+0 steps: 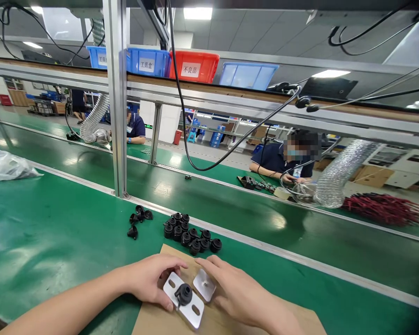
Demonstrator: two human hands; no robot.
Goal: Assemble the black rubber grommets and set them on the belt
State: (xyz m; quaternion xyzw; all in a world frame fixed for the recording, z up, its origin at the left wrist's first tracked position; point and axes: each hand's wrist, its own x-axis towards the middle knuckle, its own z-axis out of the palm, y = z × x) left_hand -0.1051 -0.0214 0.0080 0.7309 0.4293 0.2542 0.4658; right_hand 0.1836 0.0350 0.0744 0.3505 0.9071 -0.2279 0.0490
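My left hand (153,280) has its thumb and fingers around the left end of a silver metal plate (194,315) with two slots. A round black part (184,294) sits at the plate's middle. Just to the right, a smaller silver plate (204,284) with a small pin at its centre is in my right hand (235,293), between thumb and fingers. Both plates are above brown cardboard (152,318) on the green table. Beyond the cardboard stands a group of several black parts (185,238), and several more black pieces (138,216) lie to their left.
A metal post (119,139) rises from the table's back rail. Clear plastic bags (10,165) lie at the far left. A black cable (209,168) hangs ahead. Across the line, a person (270,158) works beside a silver duct (338,179). Blue and red bins (194,65) stand on the shelf.
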